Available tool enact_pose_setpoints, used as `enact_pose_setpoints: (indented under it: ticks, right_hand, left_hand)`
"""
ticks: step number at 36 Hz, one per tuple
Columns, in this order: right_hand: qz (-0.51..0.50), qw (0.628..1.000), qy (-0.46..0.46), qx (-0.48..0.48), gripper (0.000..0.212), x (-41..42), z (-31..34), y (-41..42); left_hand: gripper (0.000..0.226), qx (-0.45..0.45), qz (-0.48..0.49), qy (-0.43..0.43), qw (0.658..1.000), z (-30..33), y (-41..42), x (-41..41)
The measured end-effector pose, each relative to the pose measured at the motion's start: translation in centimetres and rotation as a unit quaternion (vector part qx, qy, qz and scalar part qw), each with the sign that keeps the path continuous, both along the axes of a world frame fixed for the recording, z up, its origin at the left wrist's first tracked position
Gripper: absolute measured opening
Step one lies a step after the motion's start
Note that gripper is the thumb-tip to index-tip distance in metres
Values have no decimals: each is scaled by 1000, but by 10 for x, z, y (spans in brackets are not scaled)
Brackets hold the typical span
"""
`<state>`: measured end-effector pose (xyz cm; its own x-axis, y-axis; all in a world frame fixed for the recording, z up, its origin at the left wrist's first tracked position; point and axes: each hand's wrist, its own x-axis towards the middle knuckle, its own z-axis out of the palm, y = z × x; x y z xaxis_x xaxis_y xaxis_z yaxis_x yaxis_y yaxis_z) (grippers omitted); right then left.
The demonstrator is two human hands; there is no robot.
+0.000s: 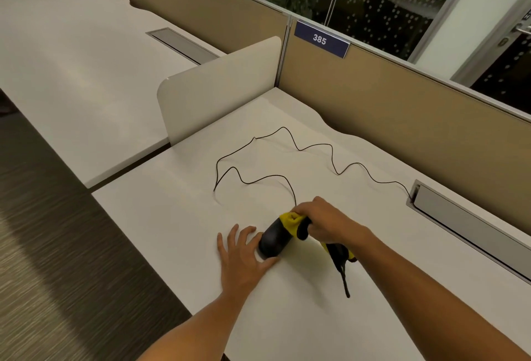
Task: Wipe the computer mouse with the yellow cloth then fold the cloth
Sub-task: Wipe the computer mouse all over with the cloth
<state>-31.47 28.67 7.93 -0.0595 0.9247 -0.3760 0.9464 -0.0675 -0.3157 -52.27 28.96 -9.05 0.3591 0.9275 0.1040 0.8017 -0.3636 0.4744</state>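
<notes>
A black computer mouse [272,241] lies on the white desk [178,217], near its front middle. My left hand [244,254] rests flat beside it, fingers spread, its thumb side touching the mouse's near end. My right hand [324,221] is closed on a bunched yellow cloth [288,221] and presses it on the far part of the mouse. A yellow and black part of the cloth hangs below my right wrist, ending in a dark tail [343,277]. The mouse's black cable [287,142] snakes across the desk.
The cable runs to a grey cable slot [459,217] at the desk's right. A tan partition [402,108] with a blue "385" sign [320,39] stands behind. A white divider [218,87] separates a neighbouring desk [71,73]. Carpeted floor lies to the left.
</notes>
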Motion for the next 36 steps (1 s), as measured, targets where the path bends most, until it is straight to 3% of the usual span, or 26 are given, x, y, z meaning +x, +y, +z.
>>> enact_pose_setpoints:
  ticks: [9,15,30,36]
  right_hand:
    - [41,996,-61,-57,39,-24,-7,18]
    - [17,996,-76,-52,36,-21,-23,23]
    - [-30,990,-140,-5,17,-3,-53,10]
    - [-124,975,-176,55,19,-4,-56,5]
  left_hand:
    - [66,6,2,-6,1000,3,-1,0]
    - [67,1,2,-4,1000,3,0,1]
    - [70,5,0,7,1000,2,0,0]
    - [69,4,0,8,1000,1,1,0]
